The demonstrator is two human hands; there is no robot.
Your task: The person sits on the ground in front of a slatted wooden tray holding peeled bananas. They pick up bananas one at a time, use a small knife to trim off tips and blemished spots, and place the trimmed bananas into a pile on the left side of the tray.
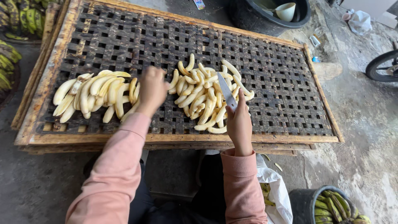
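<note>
A person in pink sleeves works at a woven bamboo tray (286,87) filling the upper frame. The right hand (239,122), near the tray's lower edge, is closed around a knife (227,92) whose blade points up over the central pile of peeled bananas (203,97). The left hand (152,89), fingers curled, hangs between that pile and a second banana heap (93,93) at left; whether it holds anything cannot be told. The tray's right half lies bare.
</note>
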